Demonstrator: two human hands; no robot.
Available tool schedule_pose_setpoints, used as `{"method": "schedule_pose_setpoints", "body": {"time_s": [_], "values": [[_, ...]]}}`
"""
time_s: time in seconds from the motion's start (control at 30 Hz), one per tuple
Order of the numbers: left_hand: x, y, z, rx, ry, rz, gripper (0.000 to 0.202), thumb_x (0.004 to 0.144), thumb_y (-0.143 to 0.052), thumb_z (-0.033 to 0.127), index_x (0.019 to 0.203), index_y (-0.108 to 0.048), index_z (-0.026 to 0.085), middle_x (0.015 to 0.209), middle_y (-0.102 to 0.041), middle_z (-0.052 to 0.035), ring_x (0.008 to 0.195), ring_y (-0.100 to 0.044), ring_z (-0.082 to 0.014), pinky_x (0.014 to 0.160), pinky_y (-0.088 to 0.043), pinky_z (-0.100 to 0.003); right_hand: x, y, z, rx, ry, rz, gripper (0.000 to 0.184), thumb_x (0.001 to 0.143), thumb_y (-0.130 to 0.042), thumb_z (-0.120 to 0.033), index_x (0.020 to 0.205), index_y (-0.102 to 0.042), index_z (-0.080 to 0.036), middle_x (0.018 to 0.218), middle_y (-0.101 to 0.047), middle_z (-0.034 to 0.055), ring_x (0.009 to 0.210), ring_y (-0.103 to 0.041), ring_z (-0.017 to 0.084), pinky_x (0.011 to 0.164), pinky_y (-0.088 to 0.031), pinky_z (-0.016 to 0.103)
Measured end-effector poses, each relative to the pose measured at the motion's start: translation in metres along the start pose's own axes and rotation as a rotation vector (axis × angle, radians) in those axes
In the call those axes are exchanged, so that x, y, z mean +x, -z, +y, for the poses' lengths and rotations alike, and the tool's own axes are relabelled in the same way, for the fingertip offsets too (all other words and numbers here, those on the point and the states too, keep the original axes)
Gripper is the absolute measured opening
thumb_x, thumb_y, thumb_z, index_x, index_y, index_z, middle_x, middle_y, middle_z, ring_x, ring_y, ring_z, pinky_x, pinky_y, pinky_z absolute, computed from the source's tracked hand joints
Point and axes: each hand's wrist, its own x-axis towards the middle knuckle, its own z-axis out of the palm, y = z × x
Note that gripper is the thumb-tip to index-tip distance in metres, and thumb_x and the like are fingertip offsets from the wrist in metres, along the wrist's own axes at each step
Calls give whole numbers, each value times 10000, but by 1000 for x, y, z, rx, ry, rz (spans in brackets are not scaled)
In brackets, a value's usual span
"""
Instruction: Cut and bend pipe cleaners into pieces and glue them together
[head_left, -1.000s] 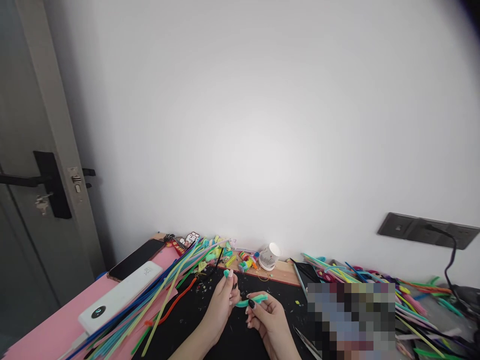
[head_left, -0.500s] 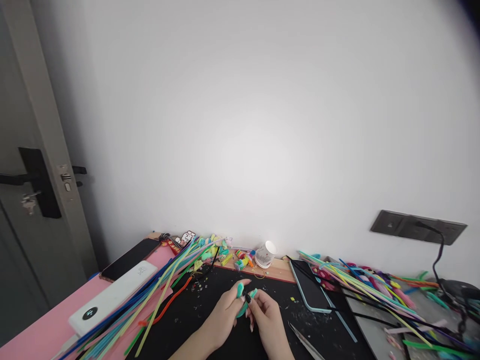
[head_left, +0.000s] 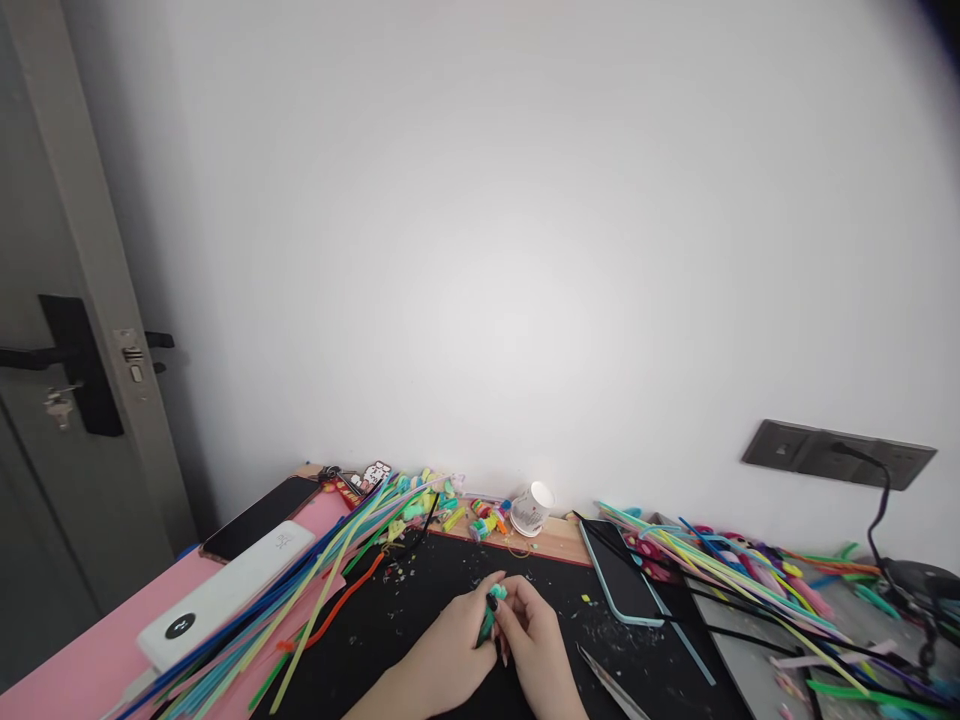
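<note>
Head view: curled left hand [head_left: 459, 642] and right hand [head_left: 531, 638] pinch green strip [head_left: 487, 623]

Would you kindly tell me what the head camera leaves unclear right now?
Green piece: head view, mostly covered by the left hand and right hand.
Metal tool: head view, near end cut off by the bottom edge.
White device: head view, display too small to read.
Cup: head view, print too small.

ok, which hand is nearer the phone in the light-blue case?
Right. The right hand is left of the phone and slightly nearer the person, not touching it. The left hand is farther left, beyond the right hand.
</note>
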Motion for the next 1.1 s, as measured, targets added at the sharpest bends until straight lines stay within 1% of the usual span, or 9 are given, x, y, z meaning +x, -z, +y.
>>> {"method": "schedule_pose_setpoints", "body": {"time_s": [0.1, 0.2, 0.3, 0.43, 0.57, 0.67, 0.83, 1.0, 1.1], "values": [[-2, 1, 6, 61, -20, 4, 544, 746, -408, 96, 1278, -339, 186, 1158, -551, -82, 1019, -518, -222, 857, -389, -309, -1, 1, 0, -129, 46, 18, 172, 807, -481, -321, 718, -497, -175, 550, -423, -48, 485, -401, 98, 452, -297, 199], [-2, -1, 6, 112, -32, 17, 486, 762, -410, 99, 1238, -386, 198, 1162, -539, -79, 1031, -501, -228, 858, -386, -318, -2, 2, -5, -172, 83, 14, 177, 823, -456, -317, 731, -505, -175, 602, -459, -33, 540, -424, 108, 498, -319, 204], [1, -3, 2, 139, -47, 62, 444, 743, -419, 70, 1169, -446, 196, 1118, -528, -77, 1016, -490, -210, 863, -385, -302, -2, 3, -8, -128, 90, 13, 180, 838, -425, -314, 759, -509, -175, 629, -473, -28, 551, -426, 107, 517, -334, 206], [4, -3, 4, 119, -117, 147, 399, 711, -384, 1, 1027, -527, 198, 989, -498, -46, 862, -516, -144, 788, -422, -233, 2, 6, -1, -9, 31, 82, 195, 826, -439, -332, 713, -479, -179, 557, -413, -53, 479, -370, 89, 450, -297, 195], [4, 0, 7, 180, -183, 216, 403, 748, -405, 22, 1076, -515, 228, 1040, -472, -41, 943, -474, -157, 837, -402, -248, 4, 7, 5, 155, -40, 138, 205, 809, -463, -372, 718, -437, -190, 514, -355, -80, 426, -316, 73, 396, -257, 181], [4, 1, 4, 292, -170, 181, 382, 810, -421, 107, 1163, -463, 246, 1062, -503, -38, 985, -460, -181, 870, -383, -288, 4, 6, 3, 233, -79, 152, 227, 795, -480, -392, 706, -424, -190, 493, -343, -88, 410, -299, 64, 385, -251, 174], [7, 0, 3, 503, -76, 97, 326, 856, -407, 195, 1176, -445, 236, 1035, -567, -47, 933, -509, -223, 803, -395, -341, 2, 6, 1, 297, -118, 188, 236, 776, -509, -397, 702, -434, -185, 475, -353, -89, 394, -294, 54, 368, -245, 166], [8, 1, 9, 568, -19, 86, 204, 867, -384, 210, 1003, -535, 192, 924, -598, -60, 853, -539, -235, 718, -393, -322, 2, 5, 2, 308, -123, 200, 235, 764, -529, -392, 698, -454, -179, 473, -374, -81, 387, -306, 53, 360, -232, 166], [8, 0, 7, 580, -13, 94, 207, 880, -344, 222, 864, -546, 176, 833, -601, -55, 778, -550, -226, 657, -378, -301, 2, 5, 3, 305, -126, 196, 245, 756, -537, -403, 693, -465, -178, 477, -386, -77, 386, -311, 55, 359, -227, 169]]}}
